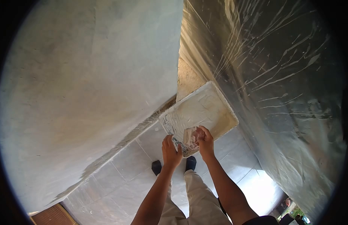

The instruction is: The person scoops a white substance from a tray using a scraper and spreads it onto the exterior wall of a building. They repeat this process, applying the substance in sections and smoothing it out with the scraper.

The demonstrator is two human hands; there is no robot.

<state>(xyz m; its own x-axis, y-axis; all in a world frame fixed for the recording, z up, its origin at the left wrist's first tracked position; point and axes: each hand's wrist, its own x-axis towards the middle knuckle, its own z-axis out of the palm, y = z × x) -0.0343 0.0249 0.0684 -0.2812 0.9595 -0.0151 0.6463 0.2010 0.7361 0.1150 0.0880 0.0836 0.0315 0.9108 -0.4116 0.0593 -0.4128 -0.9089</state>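
Observation:
A shallow rectangular tray (219,112), smeared with a whitish coating, extends away from me in front of my feet. My left hand (171,153) is at its near left edge, fingers on the outer side and thumb toward the inside, gripping the rim. Close by, my right hand (206,144) is closed on a flat, blocky piece (192,137), partly reddish-brown and partly coated white, over the near end of the tray. What kind of tool or block it is does not show clearly. Bluish and white streaks mark the tray near my left thumb.
A large pale grey wall (95,82) rises on the left. Clear plastic sheeting (279,82) hangs along the right. Pale sheeting or tiles cover the floor (117,165) around my dark-shod feet (190,163). A brown woven surface (54,215) shows at the lower left.

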